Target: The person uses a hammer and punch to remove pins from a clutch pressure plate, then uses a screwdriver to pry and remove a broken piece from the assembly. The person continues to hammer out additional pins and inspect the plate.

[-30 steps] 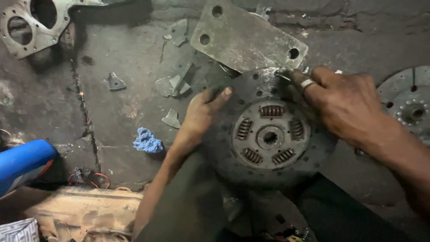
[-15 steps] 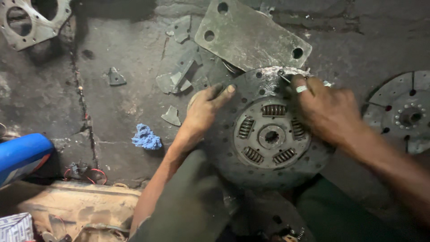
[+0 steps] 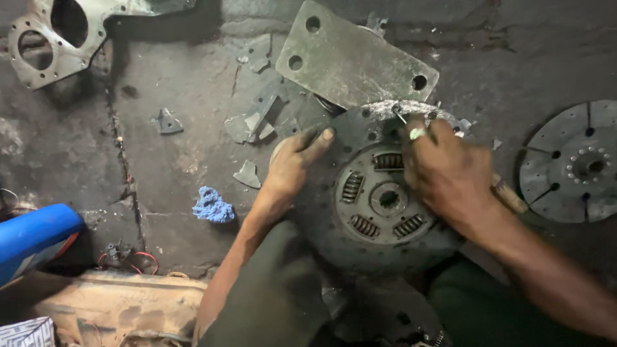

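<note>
Resting between the person's knees on the grimy concrete floor (image 3: 180, 160), a round clutch disc (image 3: 379, 199) with coil springs around its hub lay flat and took up the middle of the view. The left hand (image 3: 292, 164) lay on the disc's left rim, its fingers (image 3: 318, 138) held loosely together and flat against the worn friction facing, gripping nothing. The right hand (image 3: 450, 170) covered the disc's upper right part, with its fingers curled tight around a slim tool (image 3: 508, 195); the tool's pale wooden handle stuck out past the heel of the hand, and its thin metal tip (image 3: 400, 115) touched the disc near the upper edge. A rectangular steel plate (image 3: 353, 61) with holes lay tilted just behind the disc, its lower corner tucked under the rim. A second clutch disc (image 3: 572, 164) sat well apart to the right. A crumpled blue rag (image 3: 212, 207) lay near the left forearm, and grey gasket scraps (image 3: 247, 125) were scattered beside the plate.
</note>
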